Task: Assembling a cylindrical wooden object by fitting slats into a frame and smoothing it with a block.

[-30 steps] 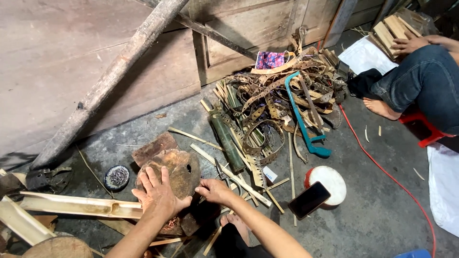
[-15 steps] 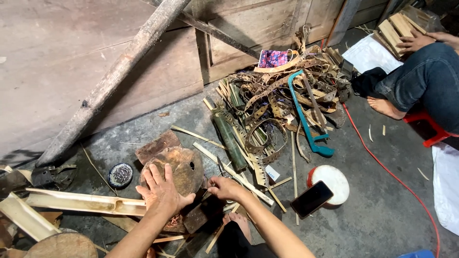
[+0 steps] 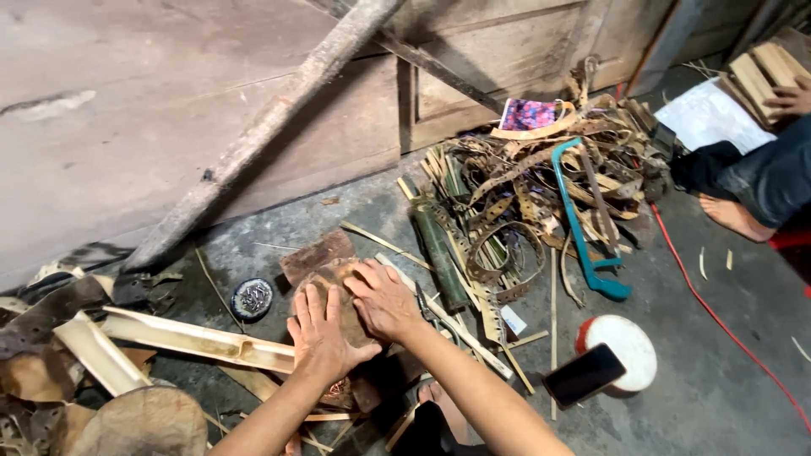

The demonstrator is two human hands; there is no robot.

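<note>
A round wooden block [image 3: 334, 291], brown and worn, sits on the grey concrete floor [image 3: 701, 397] just below the centre of the frame, with both of the person's hands laid flat on it. The left hand [image 3: 321, 338] presses its near side with fingers spread, gripping nothing; the right hand [image 3: 384, 300] rests beside it, palm down, fingers loosely together. A split bamboo length [image 3: 194, 338] lies at lower left, touching the block's edge. A small round tin [image 3: 252, 297] sits just left of the block. At upper right, a tangle of bamboo strips [image 3: 524, 203] holds a teal hacksaw [image 3: 583, 228]. A dark phone [image 3: 585, 375] leans on a red-and-white container [image 3: 625, 346] at lower right.
</note>
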